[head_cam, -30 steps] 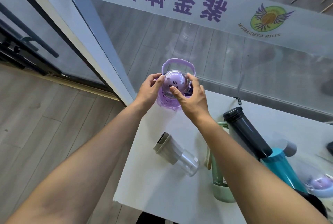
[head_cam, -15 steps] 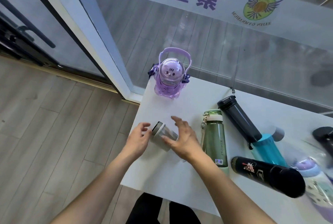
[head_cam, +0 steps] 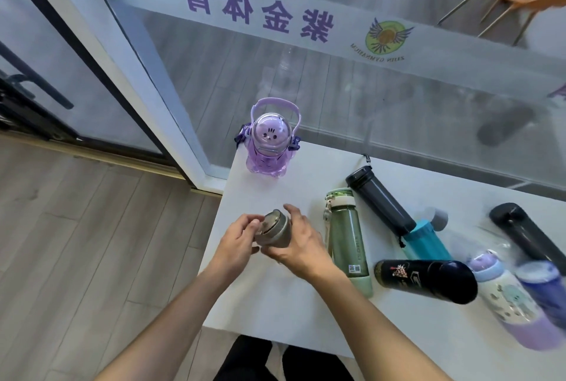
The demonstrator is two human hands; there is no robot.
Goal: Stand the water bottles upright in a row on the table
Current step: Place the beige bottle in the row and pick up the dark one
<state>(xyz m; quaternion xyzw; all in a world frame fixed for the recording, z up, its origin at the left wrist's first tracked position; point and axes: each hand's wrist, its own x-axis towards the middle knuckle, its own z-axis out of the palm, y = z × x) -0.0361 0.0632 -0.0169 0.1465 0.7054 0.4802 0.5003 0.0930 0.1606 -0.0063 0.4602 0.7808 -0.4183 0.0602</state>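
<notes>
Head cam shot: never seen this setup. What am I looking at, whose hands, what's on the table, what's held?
No robot here: a person wears a wide-angle camera on the head, looking down at their own bare hands. The left hand and right hand together grip a small grey bottle above the white table. A purple bottle with a handle already stands upright at the far corner. The rest lie on their sides: a green bottle, a dark grey bottle, a teal bottle, a black bottle, and others at the right, blurred.
</notes>
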